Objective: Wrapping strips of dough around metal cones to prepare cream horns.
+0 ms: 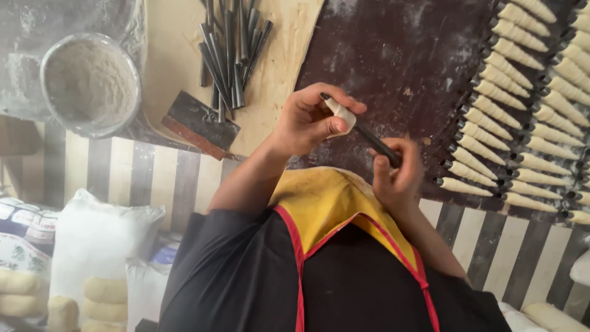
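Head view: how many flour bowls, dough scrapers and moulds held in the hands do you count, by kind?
Flour bowl: 1
Dough scraper: 1
Dark cone mould, held between left hand and right hand: 1
Total: 3

A dark brown work surface (pixel 393 55) dusted with flour fills the upper middle of the view, and beside it lies a pale beige board or dough sheet (pixel 283 80). Toward the upper left a grey, flour-covered patch (pixel 24 31) carries a round metal bowl of flour (pixel 90 83). Below these runs a floor or covering of broad cream and dark brown stripes (pixel 141 178), which shows again at the lower right. In the lower left corner stand white sacks (pixel 98 246) with pale rolls (pixel 101 295) stacked against them. The light is soft and even, without hard shadows
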